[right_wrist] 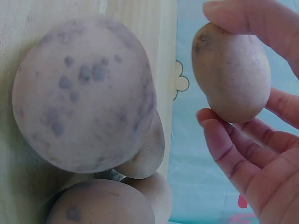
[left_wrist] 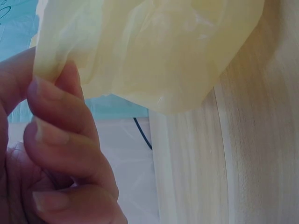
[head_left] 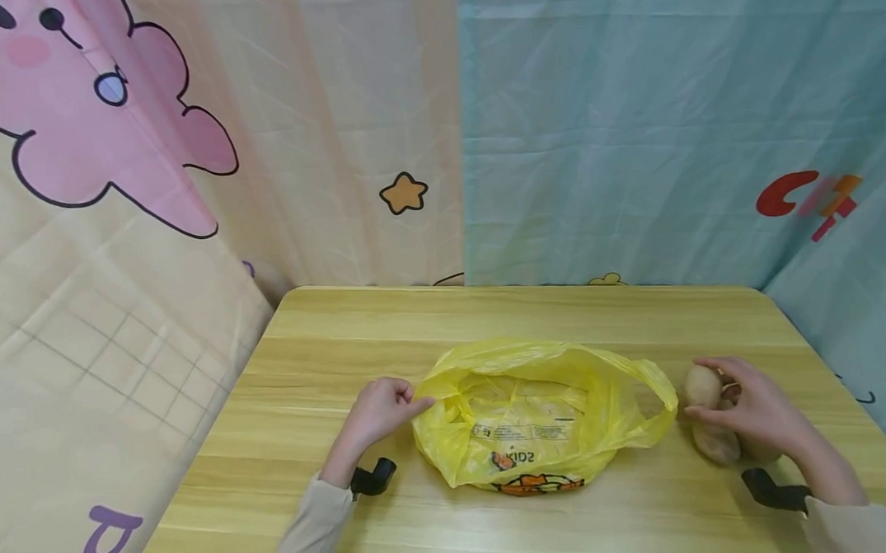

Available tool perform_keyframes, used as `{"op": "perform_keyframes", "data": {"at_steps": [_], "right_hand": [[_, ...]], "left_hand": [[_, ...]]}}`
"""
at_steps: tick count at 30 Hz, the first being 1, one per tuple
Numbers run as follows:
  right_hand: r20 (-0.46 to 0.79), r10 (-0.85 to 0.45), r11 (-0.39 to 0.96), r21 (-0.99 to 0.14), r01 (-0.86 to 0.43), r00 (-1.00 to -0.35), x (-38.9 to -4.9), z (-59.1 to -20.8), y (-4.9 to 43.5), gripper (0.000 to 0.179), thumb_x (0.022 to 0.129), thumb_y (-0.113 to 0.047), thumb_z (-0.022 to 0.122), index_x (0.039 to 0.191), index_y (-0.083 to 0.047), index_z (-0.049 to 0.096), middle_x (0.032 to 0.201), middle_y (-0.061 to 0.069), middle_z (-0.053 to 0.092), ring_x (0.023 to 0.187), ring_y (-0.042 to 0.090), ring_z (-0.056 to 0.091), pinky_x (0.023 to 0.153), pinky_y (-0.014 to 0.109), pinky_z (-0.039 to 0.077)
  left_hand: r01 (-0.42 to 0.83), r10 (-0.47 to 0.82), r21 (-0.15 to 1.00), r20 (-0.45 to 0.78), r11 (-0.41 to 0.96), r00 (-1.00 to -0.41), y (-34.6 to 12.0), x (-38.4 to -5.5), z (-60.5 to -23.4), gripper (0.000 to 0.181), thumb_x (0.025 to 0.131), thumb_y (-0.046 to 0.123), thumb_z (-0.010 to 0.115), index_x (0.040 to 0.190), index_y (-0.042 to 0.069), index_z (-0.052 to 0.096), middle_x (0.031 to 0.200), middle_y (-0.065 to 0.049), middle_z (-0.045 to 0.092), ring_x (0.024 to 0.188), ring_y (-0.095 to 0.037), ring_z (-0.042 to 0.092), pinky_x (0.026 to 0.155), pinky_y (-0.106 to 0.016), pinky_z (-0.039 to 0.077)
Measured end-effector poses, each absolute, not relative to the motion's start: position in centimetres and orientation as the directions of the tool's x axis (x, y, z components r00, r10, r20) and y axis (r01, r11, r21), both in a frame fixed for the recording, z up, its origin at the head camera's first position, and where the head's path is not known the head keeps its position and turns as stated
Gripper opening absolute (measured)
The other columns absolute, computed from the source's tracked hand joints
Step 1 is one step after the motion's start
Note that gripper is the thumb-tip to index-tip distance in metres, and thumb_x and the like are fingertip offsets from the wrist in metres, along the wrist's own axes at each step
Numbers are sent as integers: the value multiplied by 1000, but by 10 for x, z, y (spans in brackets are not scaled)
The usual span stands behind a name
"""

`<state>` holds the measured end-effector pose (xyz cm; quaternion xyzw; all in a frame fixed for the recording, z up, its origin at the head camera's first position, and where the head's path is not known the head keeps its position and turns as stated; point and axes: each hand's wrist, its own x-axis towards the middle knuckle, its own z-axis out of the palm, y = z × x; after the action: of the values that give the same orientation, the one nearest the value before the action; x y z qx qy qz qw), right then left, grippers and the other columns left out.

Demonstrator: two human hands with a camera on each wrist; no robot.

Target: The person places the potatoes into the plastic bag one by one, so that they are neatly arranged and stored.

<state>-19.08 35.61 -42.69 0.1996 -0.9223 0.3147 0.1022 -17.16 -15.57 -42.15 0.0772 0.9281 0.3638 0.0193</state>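
Note:
A yellow plastic bag (head_left: 521,354) lies on the table with its mouth spread wide; printing shows through inside it. My left hand (head_left: 380,409) pinches the left edge of the bag's opening between thumb and forefinger, and in the left wrist view the thin film (left_wrist: 154,51) hangs from those fingers. To the right of the bag, my right hand (head_left: 764,407) grips a potato (right_wrist: 231,70) between the thumb and fingertips, raised above the other potatoes (head_left: 718,444). A large spotted potato (right_wrist: 84,93) and several others sit close below that hand.
The wooden table (head_left: 327,331) reaches back to a printed curtain (head_left: 593,138) along its far edge. A second curtain side (head_left: 119,340) borders the table on the left. One bag handle (head_left: 663,391) sticks out toward the potatoes.

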Motion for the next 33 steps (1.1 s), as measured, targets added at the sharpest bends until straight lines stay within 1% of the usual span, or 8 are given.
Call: {"op": "perform_keyframes", "data": {"at_steps": [7,10,13,17,21,27,33], "right_hand": [[334,-256,742,-533,-406,-907,-187,-423,354,69,63,-14,90,120,5,55,106,20,54,73,0,53,58,21,47],[352,-243,741,-533,-408,-904,-186,-422,354,69,62,-12,89,119,5,55,106,21,53,72,-1,52,57,20,46],[371,-235,748,-521,-411,-898,-186,-419,353,68,62,-12,89,119,3,56,106,19,54,73,-4,50,57,19,45],[398,-237,753,-501,-427,-886,-186,-416,351,68,62,-14,90,119,2,56,106,16,54,74,-7,48,58,16,44],[452,-240,742,-485,-463,-859,-184,-414,349,69,59,-11,91,118,2,57,107,14,54,76,-9,46,61,13,42],[498,-230,743,-465,-482,-836,-181,-409,346,73,56,-9,92,119,1,58,106,8,52,78,-9,44,63,11,38],[526,-235,734,-455,-504,-817,-178,-401,342,74,54,-6,91,120,1,58,105,4,51,80,-9,44,64,9,37]], "left_hand": [[142,170,687,27,712,-985,-155,-171,-421,43,85,37,71,59,15,44,49,8,29,45,-7,26,47,-24,24],[153,176,690,37,707,-984,-155,-170,-421,44,85,36,71,59,15,43,49,8,28,45,-7,26,47,-24,24],[153,174,693,40,704,-984,-154,-170,-422,44,85,36,71,59,15,42,49,8,27,45,-8,26,48,-24,24],[154,172,692,44,705,-984,-154,-170,-421,44,85,36,71,59,15,43,49,8,28,45,-8,25,48,-24,24],[160,177,692,47,704,-983,-155,-170,-421,43,85,36,70,60,14,43,49,8,28,46,-7,26,47,-23,24],[143,166,696,35,703,-985,-154,-170,-420,44,85,37,71,59,15,42,49,8,27,45,-8,26,47,-24,23],[135,163,697,26,705,-986,-154,-169,-419,44,85,36,71,59,15,42,49,8,27,45,-7,25,47,-23,24]]}}
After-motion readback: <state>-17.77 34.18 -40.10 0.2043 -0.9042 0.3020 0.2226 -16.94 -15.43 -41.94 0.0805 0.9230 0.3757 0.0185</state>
